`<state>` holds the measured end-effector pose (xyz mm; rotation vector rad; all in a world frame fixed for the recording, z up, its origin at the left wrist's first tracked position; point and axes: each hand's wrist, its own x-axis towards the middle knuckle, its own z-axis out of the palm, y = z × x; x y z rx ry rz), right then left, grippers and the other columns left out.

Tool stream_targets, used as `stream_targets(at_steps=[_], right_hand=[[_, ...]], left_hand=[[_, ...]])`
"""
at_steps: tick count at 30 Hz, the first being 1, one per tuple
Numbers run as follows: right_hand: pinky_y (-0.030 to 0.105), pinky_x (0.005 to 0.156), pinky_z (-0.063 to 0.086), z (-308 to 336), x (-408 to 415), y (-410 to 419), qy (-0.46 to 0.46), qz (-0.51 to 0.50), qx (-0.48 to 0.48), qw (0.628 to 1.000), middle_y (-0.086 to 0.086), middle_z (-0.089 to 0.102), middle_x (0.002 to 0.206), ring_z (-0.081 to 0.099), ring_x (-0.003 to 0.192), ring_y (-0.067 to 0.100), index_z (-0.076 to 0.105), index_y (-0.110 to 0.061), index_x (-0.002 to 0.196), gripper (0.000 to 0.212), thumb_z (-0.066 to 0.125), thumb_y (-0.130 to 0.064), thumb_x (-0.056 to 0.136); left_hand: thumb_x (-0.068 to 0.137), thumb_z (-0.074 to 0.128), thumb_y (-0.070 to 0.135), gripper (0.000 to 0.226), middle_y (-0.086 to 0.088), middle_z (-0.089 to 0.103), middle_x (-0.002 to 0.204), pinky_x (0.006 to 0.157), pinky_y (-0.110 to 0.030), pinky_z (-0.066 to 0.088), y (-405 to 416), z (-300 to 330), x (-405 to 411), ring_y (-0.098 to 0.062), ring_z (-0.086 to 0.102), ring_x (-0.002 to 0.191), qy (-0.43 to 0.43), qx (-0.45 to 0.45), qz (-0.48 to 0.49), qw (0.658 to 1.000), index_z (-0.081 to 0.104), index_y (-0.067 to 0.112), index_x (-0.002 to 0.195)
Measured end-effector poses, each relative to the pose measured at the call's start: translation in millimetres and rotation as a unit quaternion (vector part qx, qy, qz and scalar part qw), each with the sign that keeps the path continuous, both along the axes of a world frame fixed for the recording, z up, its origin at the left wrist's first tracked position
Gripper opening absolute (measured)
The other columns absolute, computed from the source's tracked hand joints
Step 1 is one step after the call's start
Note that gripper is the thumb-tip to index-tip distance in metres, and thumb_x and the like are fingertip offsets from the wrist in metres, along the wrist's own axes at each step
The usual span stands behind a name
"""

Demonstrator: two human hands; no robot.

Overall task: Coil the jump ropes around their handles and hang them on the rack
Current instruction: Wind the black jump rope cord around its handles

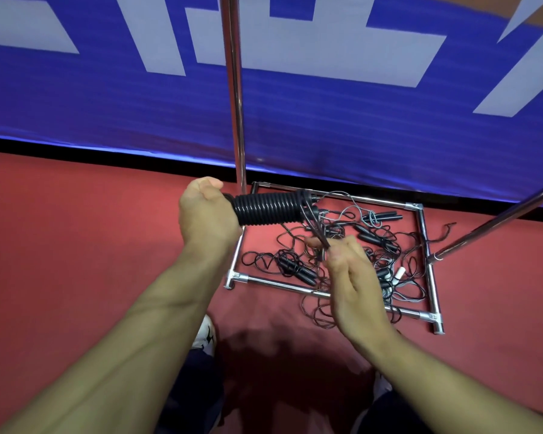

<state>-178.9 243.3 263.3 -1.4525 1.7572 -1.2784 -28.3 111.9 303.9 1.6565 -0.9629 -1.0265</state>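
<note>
A single head-worn wide-angle view looks forward and steeply down from above the rack base (328, 294), which lies on the red floor (76, 245) at mid-frame. Nearer than the base, both forearms reach in from the bottom edge, close to the lens. Beyond the base, a blue banner (138, 104) fills the upper frame

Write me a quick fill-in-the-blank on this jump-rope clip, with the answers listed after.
1. The left hand grips the handles, already wrapped in ____ cord.
2. The right hand pinches the loose ____ below the coil's end.
3. The tangled ropes lie on the ____ floor.
4. They lie inside the rack's metal ____.

Missing words: black; cord; red; base frame
</note>
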Motion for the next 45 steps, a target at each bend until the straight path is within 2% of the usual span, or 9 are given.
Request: stream_targets(at_steps=[4, 9, 15, 20, 26, 30, 35, 41, 45], right_hand=[[0.03, 0.083, 0.043, -7, -1, -3, 0.129, 0.033, 0.034, 0.991, -0.005, 0.052, 0.091, 0.05, 0.092, 0.015, 0.073, -0.016, 0.1, 0.036, 0.045, -0.038, 0.098], [0.007, 0.088, 0.033, -16, -1, -4, 0.188, 0.077, 0.09, 0.975, 0.002, 0.059, 0.11, 0.058, 0.1, 0.017, 0.074, -0.012, 0.102, 0.019, 0.055, -0.016, 0.098], [-0.008, 0.08, 0.026, -9, -3, -2, 0.174, 0.06, 0.059, 0.981, -0.027, 0.05, 0.093, 0.043, 0.087, -0.008, 0.072, -0.012, 0.105, 0.027, 0.051, 0.001, 0.096], [0.012, 0.074, 0.04, -9, -2, -1, 0.123, 0.059, 0.065, 0.989, -0.027, 0.052, 0.09, 0.051, 0.077, -0.01, 0.064, -0.023, 0.109, 0.03, 0.037, -0.018, 0.096], [0.04, 0.084, 0.043, 0, 0, 5, 0.2, 0.08, 0.121, 0.969, -0.005, 0.046, 0.1, 0.044, 0.096, 0.017, 0.06, -0.022, 0.12, 0.058, 0.018, -0.054, 0.096], [0.039, 0.09, 0.041, -6, -4, -1, 0.293, 0.124, 0.162, 0.934, -0.004, 0.058, 0.112, 0.048, 0.097, 0.02, 0.066, -0.029, 0.116, 0.062, 0.02, -0.062, 0.092], [0.039, 0.074, 0.053, -9, -12, -6, 0.233, 0.102, 0.187, 0.949, -0.002, 0.07, 0.099, 0.065, 0.09, 0.024, 0.068, -0.028, 0.113, 0.047, 0.044, -0.062, 0.09], [0.041, 0.064, 0.052, -9, -11, -8, -0.014, 0.066, 0.308, 0.949, -0.008, 0.045, 0.057, 0.049, 0.049, 0.006, 0.047, -0.014, 0.069, 0.028, 0.047, -0.006, 0.095], [0.016, 0.062, 0.045, 1, -14, -3, 0.024, 0.092, 0.186, 0.978, -0.018, 0.048, 0.068, 0.047, 0.063, -0.004, 0.053, -0.027, 0.075, 0.029, 0.062, -0.001, 0.085]], left_hand=[[0.106, 0.033, 0.018, 0.034, 0.001, 0.053, 0.076, 0.047, -0.024, 0.042, 8, 1, -5, -0.019, 0.049, 0.057, -0.007, 0.01, -0.049, 0.999, 0.052, 0.028, 0.079], [0.103, 0.037, 0.021, 0.033, 0.009, 0.053, 0.071, 0.074, -0.037, 0.048, 17, -1, -6, -0.021, 0.053, 0.072, -0.101, -0.023, -0.131, 0.986, 0.053, 0.031, 0.076], [0.092, 0.033, 0.037, 0.032, 0.023, 0.053, 0.058, 0.067, -0.061, 0.056, 23, 9, -9, -0.028, 0.058, 0.069, -0.028, -0.074, -0.162, 0.984, 0.059, 0.044, 0.075], [0.106, 0.033, 0.02, 0.035, 0.004, 0.046, 0.076, 0.047, -0.044, 0.058, 23, 16, -12, -0.02, 0.058, 0.061, 0.011, -0.096, -0.123, 0.988, 0.055, 0.03, 0.081], [0.09, 0.032, 0.038, 0.033, 0.021, 0.055, 0.061, 0.068, -0.058, 0.057, 13, 12, -6, -0.036, 0.065, 0.078, -0.037, -0.091, -0.081, 0.992, 0.059, 0.046, 0.072], [0.102, 0.036, 0.02, 0.034, 0.013, 0.05, 0.065, 0.067, -0.029, 0.042, 13, 6, -6, -0.01, 0.052, 0.063, -0.097, -0.108, -0.113, 0.983, 0.054, 0.032, 0.077], [0.103, 0.038, 0.015, 0.029, 0.013, 0.046, 0.066, 0.059, -0.02, 0.035, 21, 7, -10, -0.004, 0.044, 0.061, -0.129, -0.114, -0.193, 0.966, 0.055, 0.027, 0.082], [0.091, 0.038, 0.037, 0.027, 0.001, 0.052, 0.066, 0.059, -0.055, 0.055, 24, 5, -17, -0.034, 0.056, 0.06, -0.045, -0.085, -0.277, 0.956, 0.06, 0.034, 0.077], [0.089, 0.037, 0.037, 0.026, 0.012, 0.048, 0.06, 0.055, -0.03, 0.04, 27, 1, -17, -0.01, 0.043, 0.054, -0.042, -0.099, -0.364, 0.925, 0.058, 0.026, 0.077]])
